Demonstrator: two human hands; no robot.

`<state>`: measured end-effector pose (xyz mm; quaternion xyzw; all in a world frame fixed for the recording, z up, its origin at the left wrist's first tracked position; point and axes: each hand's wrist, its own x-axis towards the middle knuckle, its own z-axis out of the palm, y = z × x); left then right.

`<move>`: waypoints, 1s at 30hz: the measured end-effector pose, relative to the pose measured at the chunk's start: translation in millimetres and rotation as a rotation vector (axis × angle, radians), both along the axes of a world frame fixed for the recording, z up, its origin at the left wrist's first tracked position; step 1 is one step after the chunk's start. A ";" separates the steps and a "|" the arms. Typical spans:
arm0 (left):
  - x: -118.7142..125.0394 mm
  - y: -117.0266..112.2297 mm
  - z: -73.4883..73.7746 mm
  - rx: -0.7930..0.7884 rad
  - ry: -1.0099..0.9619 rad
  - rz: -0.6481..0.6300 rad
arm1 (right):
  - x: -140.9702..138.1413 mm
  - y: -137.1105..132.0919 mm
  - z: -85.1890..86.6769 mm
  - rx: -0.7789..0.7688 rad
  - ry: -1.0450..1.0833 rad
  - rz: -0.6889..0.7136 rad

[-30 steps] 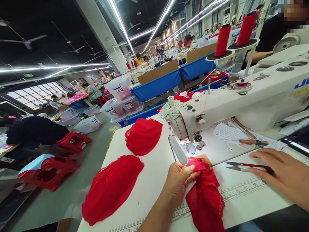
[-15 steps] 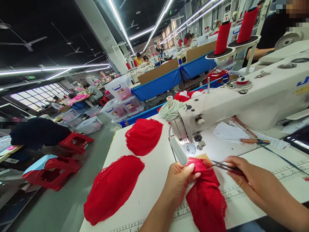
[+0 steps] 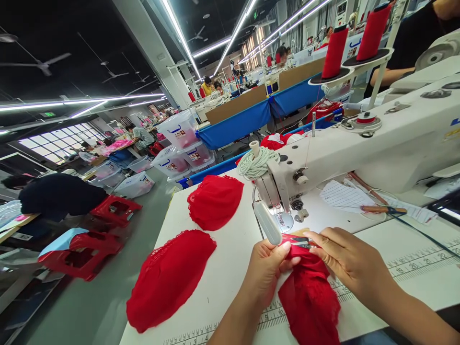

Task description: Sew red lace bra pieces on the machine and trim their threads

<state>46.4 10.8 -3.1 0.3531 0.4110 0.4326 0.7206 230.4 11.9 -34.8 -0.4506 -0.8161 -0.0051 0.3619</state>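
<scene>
My left hand [image 3: 268, 268] pinches the upper edge of a red lace-edged fabric piece [image 3: 311, 302], which hangs toward the table's front edge. In my right hand [image 3: 345, 254] is a pair of thread snips [image 3: 300, 242], closed around by the fingers, with the blades lying over the fabric near my left fingertips. Whether the blades touch the cloth I cannot tell. Just beyond both hands stands the white sewing machine head [image 3: 283, 191], its needle area lit. Two red fabric cups [image 3: 215, 201] [image 3: 172, 280] with lace edges lie flat to the left.
Pale green cord [image 3: 258, 163] is coiled on the machine's front. Red thread cones [image 3: 334, 53] stand behind it. Paper slips [image 3: 347, 196] and a wooden-handled tool [image 3: 383, 210] lie to the right. Red stools [image 3: 81, 254] and clear bins [image 3: 178, 129] stand beyond the table's left side.
My right hand has moved left with the thread snips, bringing their blades from beside the fabric to over it, close to my left fingers. My left hand keeps its hold.
</scene>
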 end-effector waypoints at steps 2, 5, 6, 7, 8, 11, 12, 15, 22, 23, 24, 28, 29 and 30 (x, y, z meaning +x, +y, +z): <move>0.6 0.3 -0.3 -0.012 0.006 0.020 | -0.9 0.2 0.5 -0.018 -0.007 -0.004; 1.3 0.2 -1.0 -0.033 0.013 0.052 | -2.3 0.1 1.5 -0.022 -0.009 -0.002; 1.4 0.0 -1.2 -0.037 0.015 0.058 | -2.7 0.0 2.0 -0.020 -0.009 -0.002; 1.5 -0.3 -1.4 -0.040 0.016 0.064 | -3.2 -0.2 2.4 -0.020 -0.009 -0.003; 1.4 -0.5 -1.5 -0.042 0.018 0.069 | -3.6 -0.3 2.8 -0.022 -0.009 -0.006; 1.3 -0.7 -1.3 -0.045 0.022 0.077 | -4.2 -0.6 3.4 -0.028 -0.006 -0.016; 1.3 -0.6 -1.2 -0.044 0.026 0.072 | -4.3 -0.6 3.3 -0.025 -0.004 -0.018; 1.6 -0.2 -0.6 -0.042 0.044 0.060 | -4.4 -0.4 2.6 -0.003 -0.008 -0.023; 1.5 -0.4 0.3 -0.043 0.052 0.060 | -5.8 -2.1 3.6 -0.016 0.011 -0.080; 1.4 -0.4 0.3 -0.043 0.050 0.057 | -6.0 -2.4 3.5 -0.030 0.029 -0.087; 1.3 -0.3 0.1 -0.042 0.048 0.053 | -6.1 -2.5 3.2 -0.044 0.049 -0.092; 1.1 0.0 -1.6 -0.038 0.046 0.057 | -5.4 -1.7 0.5 -0.087 0.101 -0.073; 1.1 0.0 -2.2 -0.036 0.049 0.062 | -5.0 -1.4 -0.1 -0.095 0.113 -0.068; 1.2 -0.1 -2.7 -0.035 0.053 0.068 | -4.6 -1.0 -0.4 -0.107 0.130 -0.063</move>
